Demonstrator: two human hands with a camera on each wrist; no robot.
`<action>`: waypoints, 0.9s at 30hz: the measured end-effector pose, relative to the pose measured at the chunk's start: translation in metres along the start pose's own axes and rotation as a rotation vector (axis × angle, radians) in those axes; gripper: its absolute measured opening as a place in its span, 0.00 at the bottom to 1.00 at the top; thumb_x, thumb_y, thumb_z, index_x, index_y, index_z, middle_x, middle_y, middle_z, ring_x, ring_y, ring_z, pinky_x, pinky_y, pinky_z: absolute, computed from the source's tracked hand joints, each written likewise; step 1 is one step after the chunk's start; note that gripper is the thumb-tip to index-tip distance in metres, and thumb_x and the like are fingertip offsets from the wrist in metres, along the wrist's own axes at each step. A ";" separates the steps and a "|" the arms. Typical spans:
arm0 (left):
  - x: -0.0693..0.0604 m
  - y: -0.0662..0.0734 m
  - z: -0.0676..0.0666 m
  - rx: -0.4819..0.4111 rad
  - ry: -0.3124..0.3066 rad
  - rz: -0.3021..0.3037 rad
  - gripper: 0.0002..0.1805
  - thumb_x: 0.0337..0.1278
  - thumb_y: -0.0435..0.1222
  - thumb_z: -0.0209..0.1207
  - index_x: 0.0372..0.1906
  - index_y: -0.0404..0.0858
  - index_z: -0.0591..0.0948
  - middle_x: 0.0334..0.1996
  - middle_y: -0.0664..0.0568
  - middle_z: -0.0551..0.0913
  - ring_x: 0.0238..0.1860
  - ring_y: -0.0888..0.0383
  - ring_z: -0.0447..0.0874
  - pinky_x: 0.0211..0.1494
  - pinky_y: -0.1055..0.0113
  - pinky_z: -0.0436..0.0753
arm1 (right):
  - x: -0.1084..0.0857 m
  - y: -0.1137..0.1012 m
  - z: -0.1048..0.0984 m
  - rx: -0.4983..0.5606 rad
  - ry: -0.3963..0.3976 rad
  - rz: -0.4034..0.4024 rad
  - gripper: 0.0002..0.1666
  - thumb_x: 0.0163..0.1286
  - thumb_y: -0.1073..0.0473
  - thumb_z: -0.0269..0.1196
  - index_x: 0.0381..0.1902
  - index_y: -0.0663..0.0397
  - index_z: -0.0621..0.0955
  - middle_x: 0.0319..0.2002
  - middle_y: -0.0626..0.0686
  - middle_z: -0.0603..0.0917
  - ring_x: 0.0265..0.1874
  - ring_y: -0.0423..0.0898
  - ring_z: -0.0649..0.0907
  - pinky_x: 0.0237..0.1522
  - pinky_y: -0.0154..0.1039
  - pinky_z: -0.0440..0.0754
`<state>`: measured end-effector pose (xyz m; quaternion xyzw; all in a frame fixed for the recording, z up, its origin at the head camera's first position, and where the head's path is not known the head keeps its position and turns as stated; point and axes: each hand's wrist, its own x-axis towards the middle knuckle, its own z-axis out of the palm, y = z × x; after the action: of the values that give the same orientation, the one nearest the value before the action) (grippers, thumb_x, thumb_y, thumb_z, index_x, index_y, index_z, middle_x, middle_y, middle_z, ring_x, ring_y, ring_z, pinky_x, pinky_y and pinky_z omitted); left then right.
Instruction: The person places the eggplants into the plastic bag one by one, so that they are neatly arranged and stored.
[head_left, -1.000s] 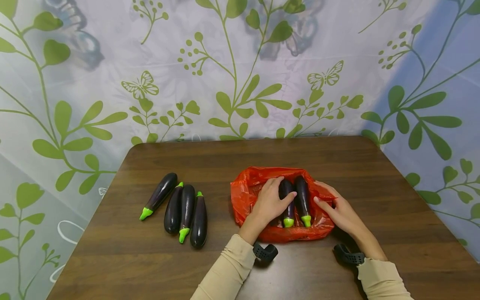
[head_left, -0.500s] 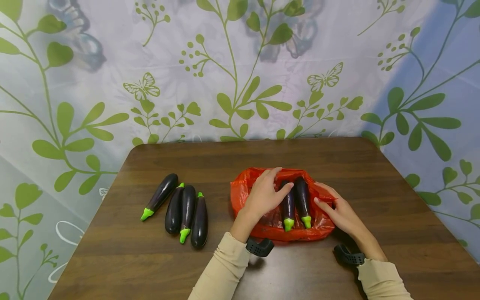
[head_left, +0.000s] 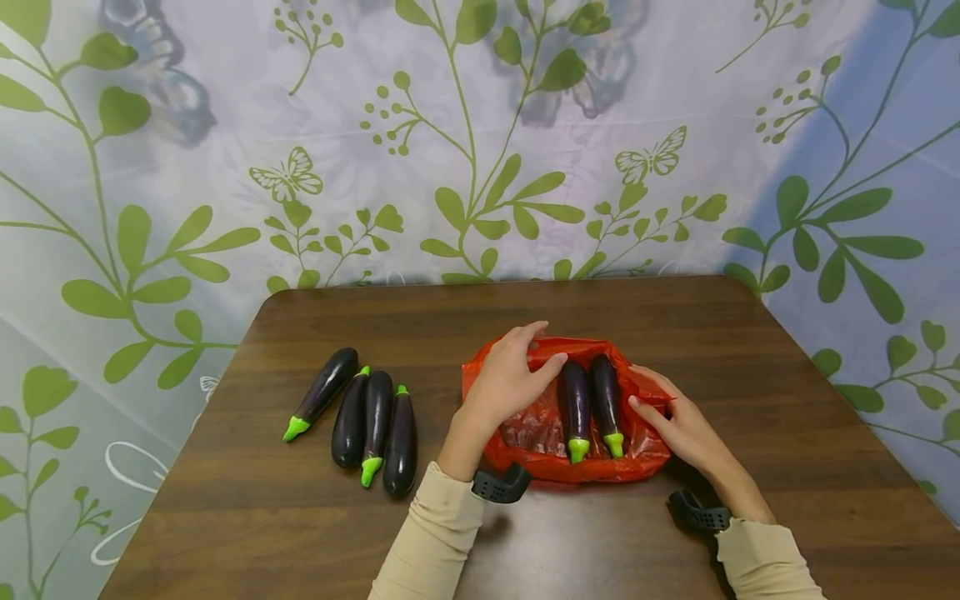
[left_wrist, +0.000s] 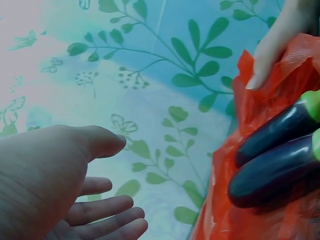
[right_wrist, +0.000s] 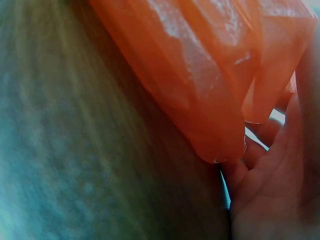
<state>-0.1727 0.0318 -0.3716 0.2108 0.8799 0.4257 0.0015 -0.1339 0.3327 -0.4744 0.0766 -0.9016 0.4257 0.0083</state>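
We see a brown wood surface [head_left: 585,542], a leaf-print backdrop [head_left: 420,192] beyond the fingers. Our left hand [head_left: 504,379] spreads loosely, holding nothing, over the bag's [head_left: 536,429] left part; our right hand [head_left: 684,427] grips its right rim. Between them, two eggplants [head_left: 576,404] lie inside; four more eggplants [head_left: 377,417] rest left of the left fingers.

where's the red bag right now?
In the head view, the red bag sits just right of center on the table, right of the four loose eggplants; the right hand holds its right edge, and two eggplants lie inside.
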 end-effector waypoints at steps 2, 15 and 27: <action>-0.001 0.000 -0.003 0.001 0.011 0.008 0.32 0.71 0.47 0.62 0.74 0.39 0.72 0.66 0.46 0.79 0.66 0.48 0.78 0.69 0.52 0.77 | 0.000 0.000 0.000 0.002 -0.002 0.004 0.38 0.79 0.47 0.59 0.80 0.50 0.63 0.76 0.66 0.65 0.71 0.70 0.69 0.65 0.72 0.69; -0.004 -0.002 -0.021 -0.036 0.064 0.027 0.32 0.70 0.45 0.62 0.74 0.39 0.72 0.64 0.45 0.80 0.66 0.47 0.78 0.69 0.50 0.77 | 0.000 -0.002 -0.001 0.000 -0.005 0.007 0.38 0.79 0.47 0.59 0.80 0.50 0.62 0.76 0.66 0.65 0.70 0.70 0.70 0.64 0.72 0.71; -0.007 -0.007 -0.029 -0.039 0.064 0.017 0.32 0.71 0.44 0.62 0.74 0.38 0.71 0.64 0.43 0.79 0.65 0.45 0.78 0.67 0.50 0.79 | 0.001 -0.001 -0.001 0.007 -0.002 -0.007 0.38 0.79 0.48 0.59 0.80 0.51 0.62 0.75 0.67 0.66 0.70 0.70 0.70 0.65 0.73 0.69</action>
<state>-0.1741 0.0034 -0.3596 0.2044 0.8692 0.4495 -0.0261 -0.1345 0.3333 -0.4729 0.0800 -0.8999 0.4286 0.0085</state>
